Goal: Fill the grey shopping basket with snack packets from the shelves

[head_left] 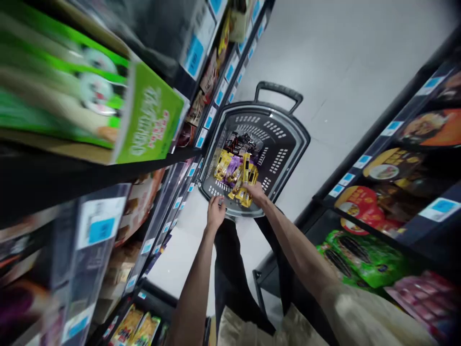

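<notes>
Right, your right hand [256, 191] is clamped on a bunch of glossy yellow packets [244, 185], slim and rectangular, held just over the near rim of the basket [288, 139]. That basket is dark grey moulded plastic, rounded at the corners, its walls punched with rows of small slots, a curved handle [278, 91] at the far end. Just beyond your grip, inside it, lie more shiny wrappers [232, 163] in yellow, purple and dark tones. Your left hand [215, 211] sits at the near rim, fingers curled; blur hides whether it grips it. Smooth pale floor [342, 57] underneath.
</notes>
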Available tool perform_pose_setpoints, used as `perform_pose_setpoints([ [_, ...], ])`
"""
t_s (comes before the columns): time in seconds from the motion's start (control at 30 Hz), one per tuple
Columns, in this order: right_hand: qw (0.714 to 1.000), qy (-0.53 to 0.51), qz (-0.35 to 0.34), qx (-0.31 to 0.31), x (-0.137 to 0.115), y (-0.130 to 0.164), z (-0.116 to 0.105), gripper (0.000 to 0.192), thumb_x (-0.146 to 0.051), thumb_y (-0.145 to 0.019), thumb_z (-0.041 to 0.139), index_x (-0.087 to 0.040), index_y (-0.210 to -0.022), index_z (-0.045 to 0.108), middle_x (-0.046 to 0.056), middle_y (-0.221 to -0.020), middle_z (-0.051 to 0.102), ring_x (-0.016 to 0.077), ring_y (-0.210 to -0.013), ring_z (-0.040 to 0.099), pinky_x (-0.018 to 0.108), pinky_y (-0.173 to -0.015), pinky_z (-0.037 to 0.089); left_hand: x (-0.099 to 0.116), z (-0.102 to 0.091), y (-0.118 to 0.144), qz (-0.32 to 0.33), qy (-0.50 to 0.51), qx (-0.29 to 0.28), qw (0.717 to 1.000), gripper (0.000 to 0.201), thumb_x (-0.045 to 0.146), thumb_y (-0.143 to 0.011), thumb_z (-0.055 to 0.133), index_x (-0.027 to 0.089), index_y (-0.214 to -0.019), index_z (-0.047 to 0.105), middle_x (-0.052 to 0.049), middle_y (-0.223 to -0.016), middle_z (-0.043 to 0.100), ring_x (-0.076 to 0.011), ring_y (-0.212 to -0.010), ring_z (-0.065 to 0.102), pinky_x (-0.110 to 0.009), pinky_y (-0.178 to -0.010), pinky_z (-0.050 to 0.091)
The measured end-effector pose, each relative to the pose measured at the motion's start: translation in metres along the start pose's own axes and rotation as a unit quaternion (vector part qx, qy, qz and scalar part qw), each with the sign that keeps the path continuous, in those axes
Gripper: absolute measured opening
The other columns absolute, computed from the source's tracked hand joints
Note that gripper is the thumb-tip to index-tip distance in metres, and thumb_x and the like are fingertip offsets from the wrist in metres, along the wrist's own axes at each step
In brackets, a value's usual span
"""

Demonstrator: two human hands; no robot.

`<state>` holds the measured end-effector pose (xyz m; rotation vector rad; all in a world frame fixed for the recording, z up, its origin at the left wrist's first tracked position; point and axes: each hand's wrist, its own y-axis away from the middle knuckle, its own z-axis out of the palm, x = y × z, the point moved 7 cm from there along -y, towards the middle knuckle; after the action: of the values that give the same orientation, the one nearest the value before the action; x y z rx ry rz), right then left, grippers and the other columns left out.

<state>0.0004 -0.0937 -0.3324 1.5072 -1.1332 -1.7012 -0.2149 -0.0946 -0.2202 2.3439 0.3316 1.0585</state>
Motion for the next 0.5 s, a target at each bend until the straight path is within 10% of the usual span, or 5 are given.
perform_pose_setpoints([
  [0.3,0.981,-0.077,0.0,-0.179,-0.113,0.178,0.006,0.044,-0.026,-0.052,0.088,-0.018,-0.092,0.073,0.008,-0.09,0.081,0.0275,-0.078,0.076,0.037,-0.072,0.064,0.1,-0.073,0.117,-0.04,0.183,0.027,0.982,0.035,0.037,-0.098,0.063,0.022,-0.129,0.064,-0.013,-0.132,0.069,-0.0264,-0.124,0.065,-0.041,-0.104,0.054],
  [0.5,0.956,-0.023,0.04,-0.29,-0.156,0.351,0.009,0.045,-0.029,-0.052,0.09,-0.017,-0.091,0.074,0.008,-0.085,0.08,0.0271,-0.073,0.076,0.039,-0.073,0.063,0.202,-0.112,0.243,-0.048,0.286,-0.085,0.953,0.041,0.051,-0.093,0.067,0.021,-0.12,0.062,-0.004,-0.087,0.073,-0.0187,-0.064,0.069,-0.031,-0.059,0.059],
])
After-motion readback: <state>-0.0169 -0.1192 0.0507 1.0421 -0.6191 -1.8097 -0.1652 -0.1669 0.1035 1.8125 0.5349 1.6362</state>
